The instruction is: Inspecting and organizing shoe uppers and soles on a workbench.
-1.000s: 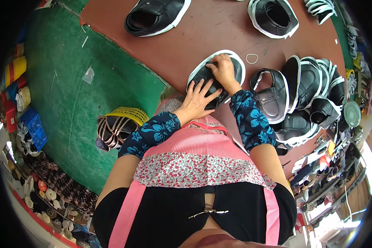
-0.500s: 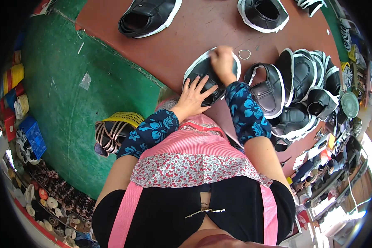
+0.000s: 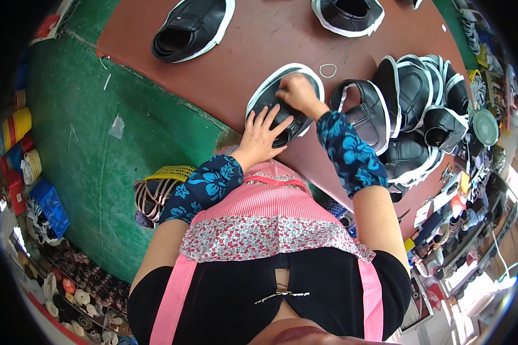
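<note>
A black shoe upper (image 3: 266, 96) with a white stitched rim lies on the brown tabletop in front of me. My left hand (image 3: 261, 136) rests flat on its near left part, fingers spread. Over the far part of the same upper, my right hand (image 3: 298, 94) is closed, its fingers curled down; whatever they pinch is hidden. Just to the right lies another upper with a strap-like opening (image 3: 367, 118). A thin white loop (image 3: 328, 71) lies beyond the right hand.
Several black uppers (image 3: 414, 95) are piled at the right of the brown table (image 3: 259, 34). Two more uppers, one at far left (image 3: 195, 26) and one at far centre (image 3: 351, 16), lie apart. A yellow basket (image 3: 170, 172) stands on the green floor, left of my left forearm.
My right hand has moved from the upper's far right rim leftward and inward over its black part. The left hand still presses on the upper. The whole view has shifted slightly.
</note>
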The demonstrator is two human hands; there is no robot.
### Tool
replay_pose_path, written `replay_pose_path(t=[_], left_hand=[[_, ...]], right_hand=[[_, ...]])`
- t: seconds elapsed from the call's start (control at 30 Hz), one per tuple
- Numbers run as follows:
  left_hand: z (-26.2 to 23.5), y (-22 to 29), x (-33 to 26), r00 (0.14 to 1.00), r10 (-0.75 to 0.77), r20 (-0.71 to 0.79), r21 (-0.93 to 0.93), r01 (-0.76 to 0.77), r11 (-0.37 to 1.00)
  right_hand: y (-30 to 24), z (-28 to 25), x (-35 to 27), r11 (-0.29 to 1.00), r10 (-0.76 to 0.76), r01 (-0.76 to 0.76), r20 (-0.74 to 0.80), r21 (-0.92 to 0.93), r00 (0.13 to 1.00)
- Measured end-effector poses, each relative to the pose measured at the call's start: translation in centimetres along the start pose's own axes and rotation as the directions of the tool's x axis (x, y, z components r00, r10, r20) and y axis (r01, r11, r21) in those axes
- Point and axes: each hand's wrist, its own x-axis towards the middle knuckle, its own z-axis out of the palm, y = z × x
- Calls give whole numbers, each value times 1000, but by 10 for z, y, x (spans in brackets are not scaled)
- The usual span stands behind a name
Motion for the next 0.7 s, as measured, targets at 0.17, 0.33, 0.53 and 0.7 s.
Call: replay_pose_path(t=[0.17,0.33,0.53,0.7], left_hand=[[5,2,0,1000,15,9,10,-15,1000],[-2,6,8,999,37,21,10,-37,999],[9,5,-26,928,172,-331,60,-161,985],[-45,8,-11,926,-1,-378,-290,-117,950]], right_hand=[[19,-19,19,965,262,-253,-168,74,950],[4,-4,-10,999,48,-50,-228,-3,973],[-12,-49,-68,903,429,-337,-547,265,719],[-13,-3,-176,412,848,-304,-240,859,472]])
